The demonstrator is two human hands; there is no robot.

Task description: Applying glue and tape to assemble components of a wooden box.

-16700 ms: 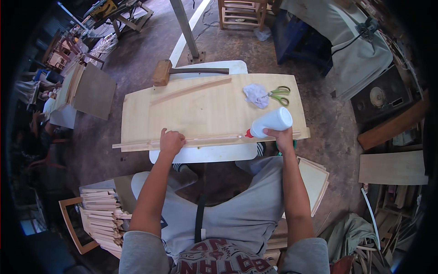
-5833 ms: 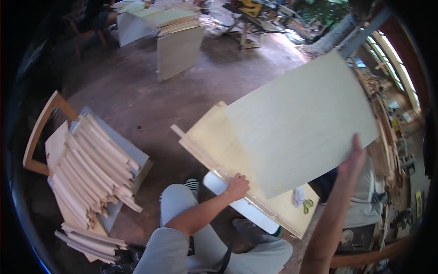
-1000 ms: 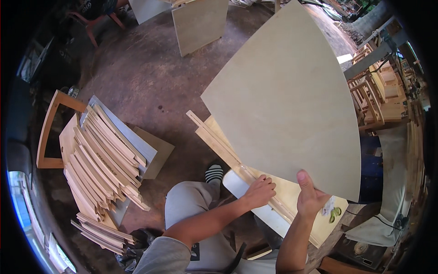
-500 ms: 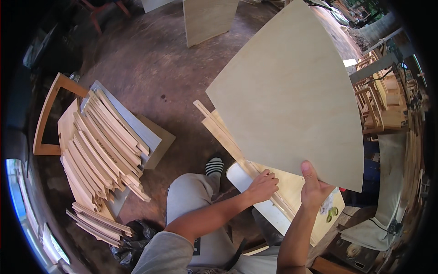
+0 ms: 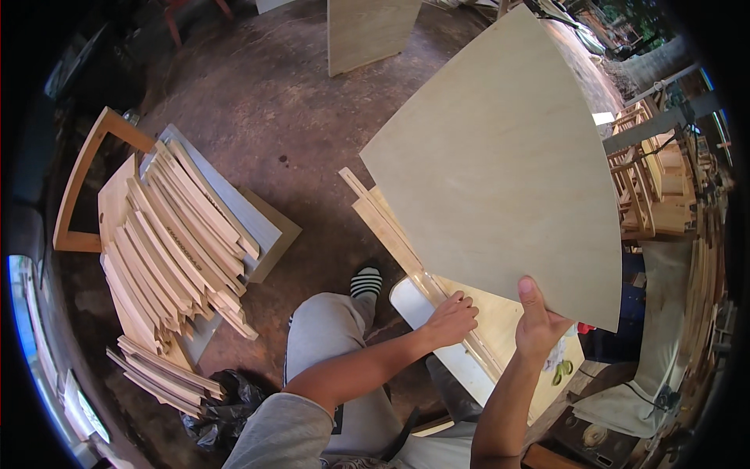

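Note:
A large pale plywood panel (image 5: 500,164) rises in front of me at a tilt. My right hand (image 5: 539,320) grips its lower edge, thumb on the near face and fingers hidden behind. My left hand (image 5: 451,319) is closed over a long narrow wooden strip (image 5: 426,285), just left of the panel's lower end. The strip lies along a light wooden board (image 5: 492,313), on a white-edged surface (image 5: 410,305). The panel covers part of the board.
On the left, several cut wooden slats (image 5: 172,242) are stacked beside a curved wooden frame (image 5: 78,180). A black plastic bag (image 5: 234,402) lies near them. Green-handled scissors (image 5: 561,371) rest right of my right wrist. Another panel (image 5: 367,35) stands on the far floor.
My view has shifted slightly, so the slats and far panel sit a little differently in it. Both hands keep their hold, and the plywood panel has barely moved.

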